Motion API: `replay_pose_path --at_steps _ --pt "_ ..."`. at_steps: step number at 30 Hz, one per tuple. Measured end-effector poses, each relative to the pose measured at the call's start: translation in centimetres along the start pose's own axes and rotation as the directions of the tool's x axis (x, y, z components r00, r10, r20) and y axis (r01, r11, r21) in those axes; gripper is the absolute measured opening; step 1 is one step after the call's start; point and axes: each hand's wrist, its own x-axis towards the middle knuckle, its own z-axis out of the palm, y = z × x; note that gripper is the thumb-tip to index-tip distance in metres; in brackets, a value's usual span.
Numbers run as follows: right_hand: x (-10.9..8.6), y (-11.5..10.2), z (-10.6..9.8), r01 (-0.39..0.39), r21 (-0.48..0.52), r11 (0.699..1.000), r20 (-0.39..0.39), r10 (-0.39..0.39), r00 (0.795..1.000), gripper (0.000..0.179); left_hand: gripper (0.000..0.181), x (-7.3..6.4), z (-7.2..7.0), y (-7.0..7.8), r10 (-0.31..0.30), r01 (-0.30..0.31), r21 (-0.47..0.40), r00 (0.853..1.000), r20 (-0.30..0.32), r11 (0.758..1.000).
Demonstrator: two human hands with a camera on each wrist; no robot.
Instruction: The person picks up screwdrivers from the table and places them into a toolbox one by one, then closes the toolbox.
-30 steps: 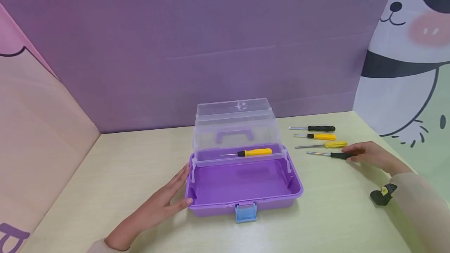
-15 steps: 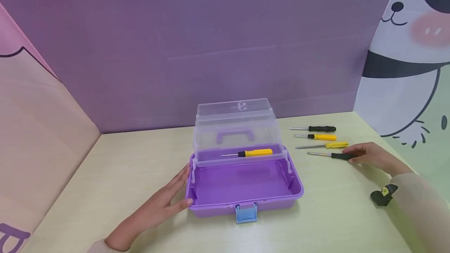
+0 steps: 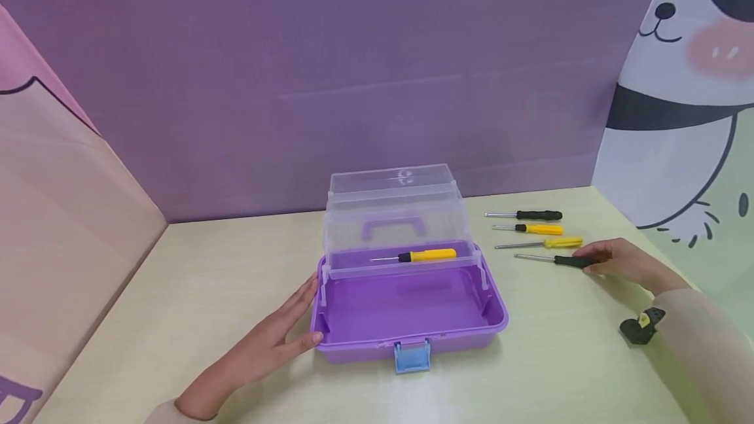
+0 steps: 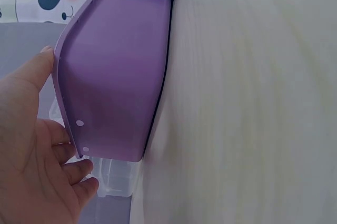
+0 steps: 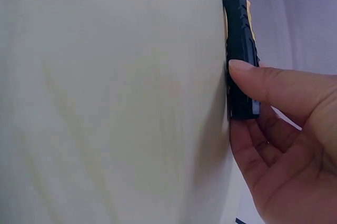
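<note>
A purple toolbox (image 3: pixel 412 347) stands with its clear lid (image 3: pixel 394 205) tipped back and its blue latch (image 3: pixel 412 357) hanging down in front. My left hand (image 3: pixel 268 345) rests against the box's left side, thumb and fingertips at the rim; the left wrist view shows the purple side wall (image 4: pixel 113 71) beside them. On the clear ledge at the back of the box lies a yellow and black screwdriver (image 3: pixel 432 255). At the right, my right hand (image 3: pixel 627 264) pinches the handle of a black screwdriver (image 3: pixel 571 261), thumb on top in the right wrist view.
Behind that screwdriver lie a yellow-handled screwdriver (image 3: pixel 562 242), a yellow and black one (image 3: pixel 542 229) and another black one (image 3: pixel 538 215), roughly parallel. A small black device (image 3: pixel 639 331) is at the right sleeve. A purple backdrop (image 3: pixel 365 84) rises behind the table (image 3: pixel 235 267).
</note>
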Motion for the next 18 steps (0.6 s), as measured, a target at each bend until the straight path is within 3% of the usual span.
replay_pose_path --at_steps 18 --pt "-0.1 -0.38 -0.12 -0.021 -0.011 1.0 0.02 0.021 1.0 0.039 0.076 0.1 0.02 -0.12 0.004 -0.003 -0.023 1.0 0.007 1.0"
